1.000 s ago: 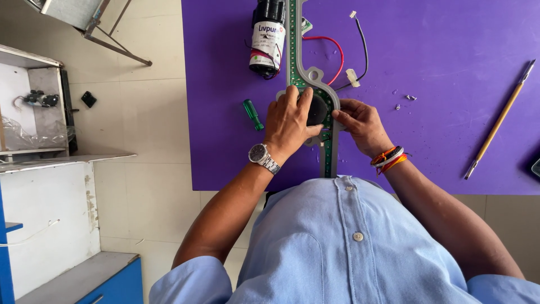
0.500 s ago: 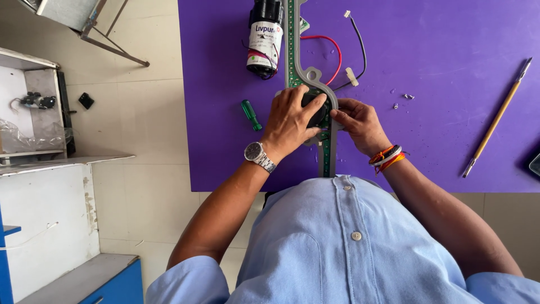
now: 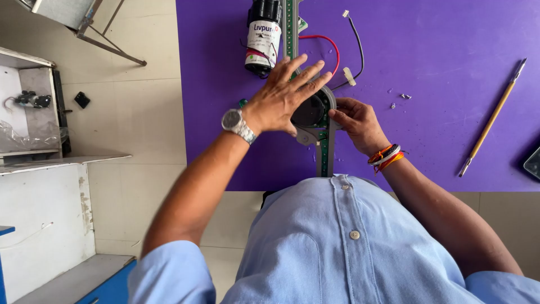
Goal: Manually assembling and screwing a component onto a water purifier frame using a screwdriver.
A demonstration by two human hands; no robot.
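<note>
A long narrow green circuit board (image 3: pixel 324 155) lies on a purple mat (image 3: pixel 439 56). On it sits a round black part in a grey bracket (image 3: pixel 310 111). My right hand (image 3: pixel 357 121), with coloured bands at the wrist, pinches the bracket's right edge. My left hand (image 3: pixel 281 98), with a metal watch on its wrist, hovers over the bracket's left side with fingers spread and holds nothing. A black and white cylindrical pump (image 3: pixel 262 36) lies just beyond my left fingertips.
A red wire (image 3: pixel 323 39) and a black wire (image 3: pixel 358 39) loop beside the pump. Small screws (image 3: pixel 402 97) lie right of my right hand. A long yellow-handled tool (image 3: pixel 492 118) rests at the right, with a dark object (image 3: pixel 533 163) at the mat's edge. A white cabinet (image 3: pixel 34 112) stands at the left.
My left hand has let go of the round black part, lifted and spread its fingers. My right hand stays at the bracket. The view has shifted slightly.
</note>
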